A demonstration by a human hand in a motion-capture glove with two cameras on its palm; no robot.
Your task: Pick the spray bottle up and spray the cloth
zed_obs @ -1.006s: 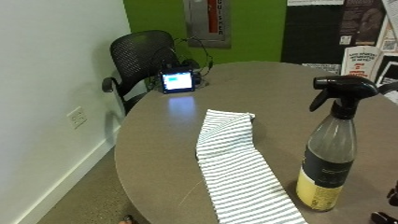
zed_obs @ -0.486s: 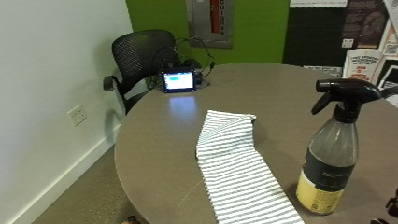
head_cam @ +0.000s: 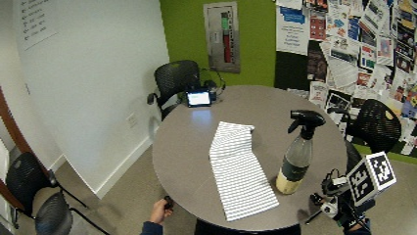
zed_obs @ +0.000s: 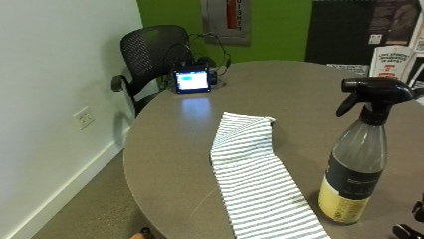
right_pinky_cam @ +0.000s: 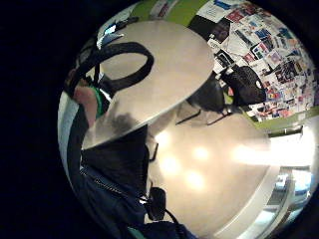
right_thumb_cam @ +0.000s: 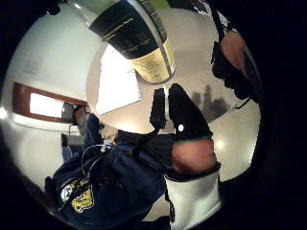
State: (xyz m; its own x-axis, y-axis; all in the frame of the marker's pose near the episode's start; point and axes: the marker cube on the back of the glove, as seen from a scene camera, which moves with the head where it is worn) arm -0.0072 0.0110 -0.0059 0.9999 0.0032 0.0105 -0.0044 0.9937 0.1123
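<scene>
Lit screen device (zed_obs: 192, 80) on round table (zed_obs: 278, 99); black chair (zed_obs: 154, 52)

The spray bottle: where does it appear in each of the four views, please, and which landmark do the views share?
Outside view: spray bottle stands upright on the round table, beside the striped cloth.
Wide outside view: it stands on the table's near part, beside the cloth, near the gloved right hand.
Thumb side palm view: its label and base show close to the palm.
Little finger side palm view: not in it.
Shared landmark: the round table.

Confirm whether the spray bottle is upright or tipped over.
Upright. The spray bottle stands on its base on the round table, trigger head on top, beside the striped cloth.
</scene>
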